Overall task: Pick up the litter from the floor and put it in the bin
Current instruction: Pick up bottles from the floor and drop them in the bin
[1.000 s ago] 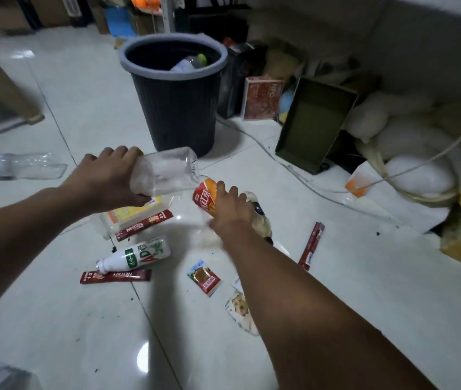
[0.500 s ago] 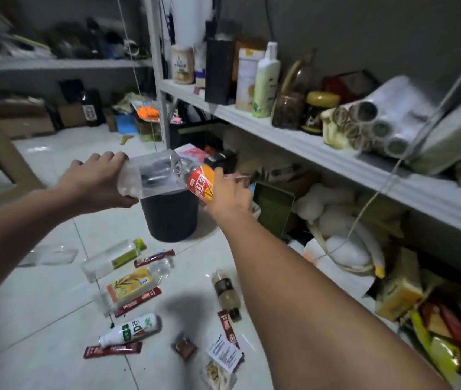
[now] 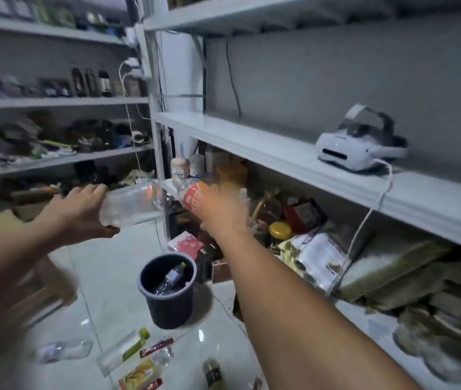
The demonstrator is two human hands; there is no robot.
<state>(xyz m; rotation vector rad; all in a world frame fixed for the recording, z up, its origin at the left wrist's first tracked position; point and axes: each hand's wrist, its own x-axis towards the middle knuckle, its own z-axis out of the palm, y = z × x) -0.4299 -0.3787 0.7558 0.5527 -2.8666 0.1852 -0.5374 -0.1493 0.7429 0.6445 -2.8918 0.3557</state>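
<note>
My left hand (image 3: pixel 78 213) grips a clear empty plastic bottle (image 3: pixel 132 205), held sideways at chest height. My right hand (image 3: pixel 223 212) grips a bottle with a red-orange label (image 3: pixel 192 197), its neck pointing up and left toward the clear one. Both are raised well above the dark round bin (image 3: pixel 167 291), which stands on the white tiled floor below and holds at least one bottle. More litter lies on the floor in front of the bin: a clear bottle with a green cap (image 3: pixel 123 351), a crushed clear bottle (image 3: pixel 63 351), a red sachet (image 3: pixel 156 347), a yellow-labelled bottle (image 3: pixel 142 374) and a small dark bottle (image 3: pixel 212 374).
White shelves (image 3: pixel 280 153) run along the right wall, crowded with jars, bags and a white device (image 3: pixel 358 147) with a hanging cable. More shelves stand at the back left. Cardboard boxes (image 3: pixel 38 266) sit on the floor at left. A red box (image 3: pixel 185 244) lies behind the bin.
The view has tilted up from the floor to the shelves. Both hands have risen with their bottles, and the bin now appears lower and smaller beneath them.
</note>
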